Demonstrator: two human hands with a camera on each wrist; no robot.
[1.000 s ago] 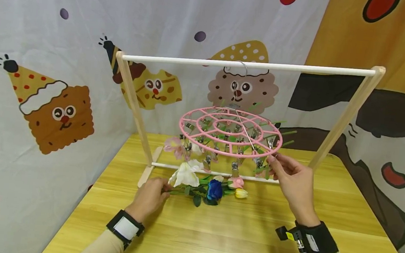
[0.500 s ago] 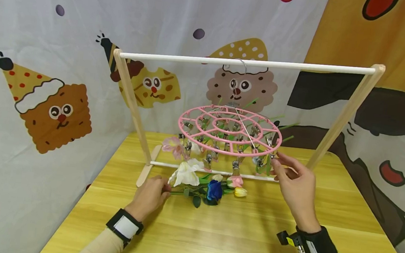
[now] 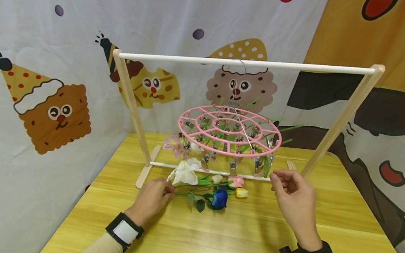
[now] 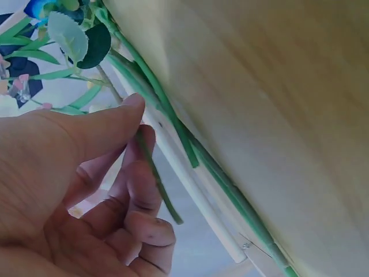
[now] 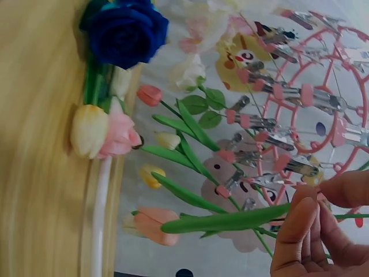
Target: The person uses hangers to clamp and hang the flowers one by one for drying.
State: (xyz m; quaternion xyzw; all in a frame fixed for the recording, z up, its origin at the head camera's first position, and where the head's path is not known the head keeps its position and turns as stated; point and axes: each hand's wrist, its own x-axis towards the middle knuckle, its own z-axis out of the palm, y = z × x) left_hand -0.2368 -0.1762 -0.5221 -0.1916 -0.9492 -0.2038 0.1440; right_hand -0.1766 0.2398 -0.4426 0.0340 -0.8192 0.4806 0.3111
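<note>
My left hand (image 3: pixel 149 201) pinches the stem of a blue rose (image 3: pixel 220 198) between thumb and forefinger; its lower stem (image 4: pixel 161 187) sticks out past the fingers in the left wrist view. Beside it on the table lie a white flower (image 3: pixel 185 173), a pink rose (image 3: pixel 236 182), a white bud (image 3: pixel 217 179) and a yellow-white tulip (image 3: pixel 241 193). My right hand (image 3: pixel 297 205), fingers loosely curled and holding nothing, is below and right of a pink round clip hanger (image 3: pixel 227 153). In the right wrist view its fingertips overlap a long green leaf (image 5: pixel 230 222).
The hanger hooks onto the white top bar (image 3: pixel 179 59) of a wooden stand (image 3: pixel 346 116). Several flowers hang head down from its metal clips (image 3: pixel 233 168), among them an orange tulip (image 5: pixel 157 226). A lower white bar crosses behind the loose flowers. A printed curtain (image 3: pixel 89 9) closes the back.
My right hand has let go at the hanger's right edge and moved down and away from it. My left hand has shifted slightly right, and the blue rose has moved right and toward me.
</note>
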